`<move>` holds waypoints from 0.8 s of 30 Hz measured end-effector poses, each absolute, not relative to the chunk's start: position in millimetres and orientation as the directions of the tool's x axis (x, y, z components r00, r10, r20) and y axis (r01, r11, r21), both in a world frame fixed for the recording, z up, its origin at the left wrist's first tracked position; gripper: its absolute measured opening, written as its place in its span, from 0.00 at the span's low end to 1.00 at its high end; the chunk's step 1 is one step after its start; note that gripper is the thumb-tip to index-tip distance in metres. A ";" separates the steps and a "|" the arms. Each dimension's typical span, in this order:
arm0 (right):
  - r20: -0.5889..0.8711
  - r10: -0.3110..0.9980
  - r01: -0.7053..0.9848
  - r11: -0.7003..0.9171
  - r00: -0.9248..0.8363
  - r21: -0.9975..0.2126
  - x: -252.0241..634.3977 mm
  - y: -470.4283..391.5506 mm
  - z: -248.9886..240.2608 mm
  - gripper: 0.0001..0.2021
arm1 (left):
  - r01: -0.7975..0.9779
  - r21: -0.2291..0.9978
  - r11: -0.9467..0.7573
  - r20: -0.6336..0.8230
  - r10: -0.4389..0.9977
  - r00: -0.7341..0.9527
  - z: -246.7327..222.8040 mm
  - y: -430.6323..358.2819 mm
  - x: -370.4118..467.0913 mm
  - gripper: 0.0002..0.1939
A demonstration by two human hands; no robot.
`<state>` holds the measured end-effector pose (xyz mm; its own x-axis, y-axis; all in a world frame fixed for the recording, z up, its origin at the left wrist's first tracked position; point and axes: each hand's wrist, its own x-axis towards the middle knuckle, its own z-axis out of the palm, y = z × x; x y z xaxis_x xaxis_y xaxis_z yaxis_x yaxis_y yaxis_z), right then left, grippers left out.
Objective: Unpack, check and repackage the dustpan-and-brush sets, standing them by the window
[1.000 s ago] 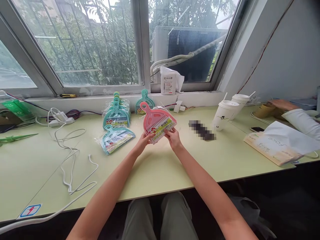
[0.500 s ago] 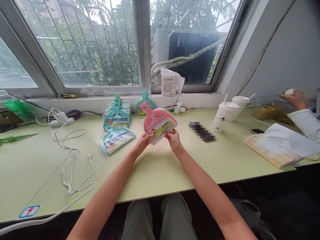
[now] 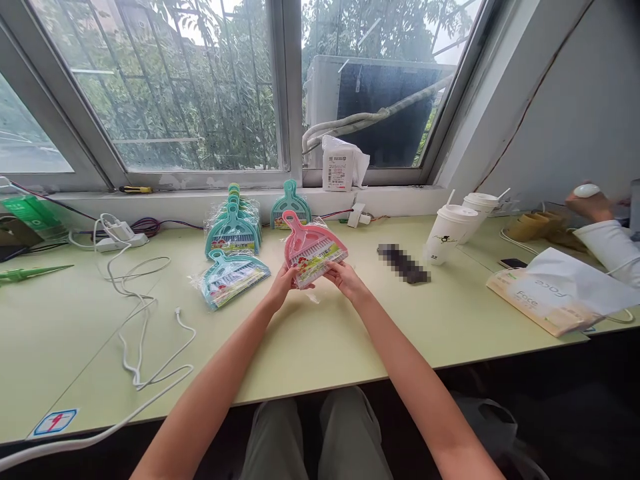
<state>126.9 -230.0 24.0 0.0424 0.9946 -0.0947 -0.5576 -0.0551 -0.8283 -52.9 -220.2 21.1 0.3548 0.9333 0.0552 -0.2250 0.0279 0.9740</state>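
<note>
hands (image 3: 346,279) gripping clear bag (image 3: 320,267) w/ pink dustpan (image 3: 314,235) + brush (image 3: 311,255), cups (image 3: 447,237) w/ straws (image 3: 451,197)

This looks like a shared office or workroom. A long, pale yellow-green bench (image 3: 310,347) runs beneath grey metal-framed windows (image 3: 287,87), bearing a white plastic power strip (image 3: 121,242) and white lidded takeaway cups (image 3: 448,235), with another person's white-sleeved arm (image 3: 606,243) toward its right.

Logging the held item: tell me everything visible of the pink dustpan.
The pink dustpan looks plastic, with a rounded handle, pale bristles across its wide end and a printed label, in clear wrap. It is tilted over the table, handle pointing away. The left hand grips its near left corner, the right hand its near right edge.
</note>
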 end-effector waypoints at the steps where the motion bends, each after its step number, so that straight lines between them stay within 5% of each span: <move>1: -0.108 0.994 -0.538 -0.076 0.029 -0.839 129.6 -231.0 25.9 0.06 | -0.235 0.971 0.041 0.043 0.940 0.339 21.7 -218.6 -53.6 0.30; 6: -0.090 0.987 -0.224 -0.058 0.133 -0.973 145.5 -235.8 32.3 0.08 | -0.339 0.936 0.094 -0.043 0.987 0.154 27.4 -205.9 -65.3 0.28; 9: 0.321 0.886 0.179 0.274 0.334 -0.945 150.0 -237.7 32.5 0.12 | -0.424 0.896 0.132 -0.115 0.991 0.067 32.0 -198.7 -79.6 0.24; 12: 0.639 0.760 0.506 0.509 0.116 -0.697 148.7 -238.5 30.4 0.26 | -0.418 0.890 0.181 -0.144 0.983 0.118 34.3 -195.0 -91.8 0.23; 14: 0.675 0.738 0.561 0.555 0.008 -0.614 146.9 -237.4 27.9 0.25 | -0.374 0.904 0.208 -0.146 0.971 0.188 33.6 -194.2 -95.5 0.23; 18: 0.669 0.734 0.504 0.538 0.114 -0.676 147.2 -231.1 21.8 0.05 | -0.278 0.924 0.262 -0.182 0.942 0.283 29.2 -194.5 -94.6 0.25; 24: 0.614 0.768 0.574 0.424 0.181 -0.700 149.8 -219.5 9.9 0.04 | -0.097 0.974 0.204 -0.146 0.896 0.420 27.0 -201.6 -88.2 0.30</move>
